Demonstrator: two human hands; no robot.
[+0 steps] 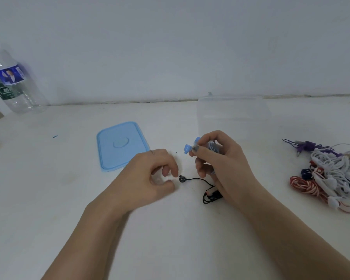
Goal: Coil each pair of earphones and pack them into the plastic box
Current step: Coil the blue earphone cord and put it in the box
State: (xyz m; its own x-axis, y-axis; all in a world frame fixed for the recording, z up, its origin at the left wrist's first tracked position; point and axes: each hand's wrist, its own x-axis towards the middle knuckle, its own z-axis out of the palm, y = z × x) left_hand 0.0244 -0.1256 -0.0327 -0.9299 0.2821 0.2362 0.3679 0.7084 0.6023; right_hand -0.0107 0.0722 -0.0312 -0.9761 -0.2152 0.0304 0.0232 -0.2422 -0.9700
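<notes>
Blue earphones (pixel 207 147) — gripped in right hand (pixel 220 160) | black earphones (pixel 202 186) beside left fingers (pixel 171 183)

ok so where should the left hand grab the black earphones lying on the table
Probably at the black earbud, the free end of the black earphones. It lies right beside the left hand's fingertips, with bare table around it. Come from the left and pinch it from above. The other end is bunched under the right hand, which holds the blue earphones, so it is harder to reach.

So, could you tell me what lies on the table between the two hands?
In the head view, a black earphone lies there: its earbud sits just off the left hand, and its cord runs under the right hand, which holds the blue earphones.
</notes>
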